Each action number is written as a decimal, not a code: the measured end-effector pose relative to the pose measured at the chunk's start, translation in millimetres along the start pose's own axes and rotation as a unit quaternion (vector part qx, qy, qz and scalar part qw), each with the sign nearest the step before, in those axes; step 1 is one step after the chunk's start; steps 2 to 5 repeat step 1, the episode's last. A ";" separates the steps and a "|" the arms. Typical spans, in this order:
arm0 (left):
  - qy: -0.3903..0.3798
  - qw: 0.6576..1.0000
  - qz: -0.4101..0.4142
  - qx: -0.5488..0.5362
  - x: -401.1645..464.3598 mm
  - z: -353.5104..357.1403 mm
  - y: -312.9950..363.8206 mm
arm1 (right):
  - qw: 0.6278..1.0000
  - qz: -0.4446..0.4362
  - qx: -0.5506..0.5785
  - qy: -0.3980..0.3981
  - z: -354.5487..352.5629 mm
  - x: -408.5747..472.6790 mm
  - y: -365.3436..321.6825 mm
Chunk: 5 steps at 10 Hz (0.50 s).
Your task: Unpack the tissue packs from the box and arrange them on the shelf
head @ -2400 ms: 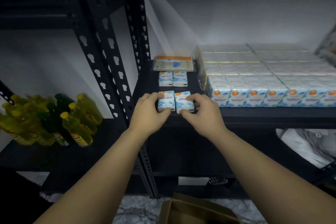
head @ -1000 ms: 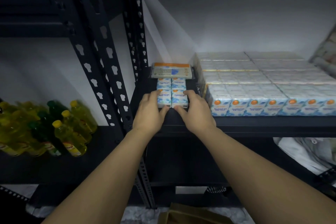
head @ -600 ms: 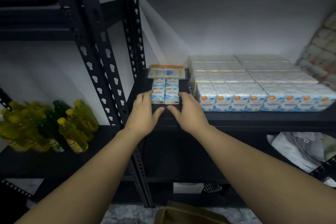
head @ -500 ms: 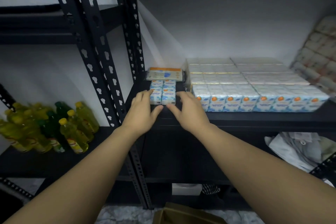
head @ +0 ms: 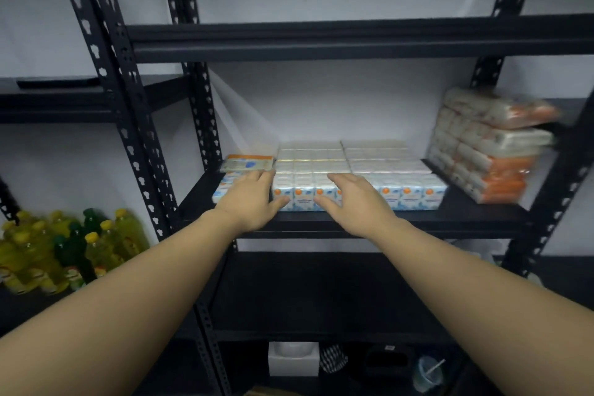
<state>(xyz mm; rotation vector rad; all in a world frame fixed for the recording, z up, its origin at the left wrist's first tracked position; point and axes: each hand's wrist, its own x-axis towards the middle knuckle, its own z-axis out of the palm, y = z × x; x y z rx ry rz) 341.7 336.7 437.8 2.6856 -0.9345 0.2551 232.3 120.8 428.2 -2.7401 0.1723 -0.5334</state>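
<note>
Small blue-and-white tissue packs (head: 221,190) lie at the left end of the black middle shelf (head: 353,222), mostly hidden behind my left hand (head: 252,199). That hand hovers over them with fingers straight, holding nothing. My right hand (head: 355,202) is spread open in front of a large block of identical tissue packs (head: 360,170) filling the shelf's middle. A flat orange-edged packet (head: 247,163) lies behind the small packs. The box's brown edge (head: 263,392) barely shows at the bottom.
Stacked orange-and-white wrapped bundles (head: 485,145) stand at the shelf's right end. Yellow and green bottles (head: 64,247) crowd a lower shelf at left. Black perforated uprights (head: 125,112) flank the bay. A white container (head: 293,362) and a plastic cup (head: 427,374) sit on the floor level.
Both hands pushed two small packs back against the earlier pair, then let go and drew back. My view rose and pulled away, so the upper shelf and right bundles now show.
</note>
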 end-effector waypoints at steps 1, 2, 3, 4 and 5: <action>-0.015 0.999 -0.011 0.027 -7.5 -4.1 30.8 | 0.999 0.024 -0.024 0.002 -36.0 -21.5 27.1; -0.015 0.999 -0.011 0.027 -7.5 -4.1 30.8 | 0.999 0.024 -0.024 0.002 -36.0 -21.5 27.1; -0.015 0.999 -0.011 0.027 -7.5 -4.1 30.8 | 0.999 0.024 -0.024 0.002 -36.0 -21.5 27.1; -0.015 0.999 -0.011 0.027 -7.5 -4.1 30.8 | 0.999 0.024 -0.024 0.002 -36.0 -21.5 27.1; -0.015 0.999 -0.011 0.027 -7.5 -4.1 30.8 | 0.999 0.024 -0.024 0.002 -36.0 -21.5 27.1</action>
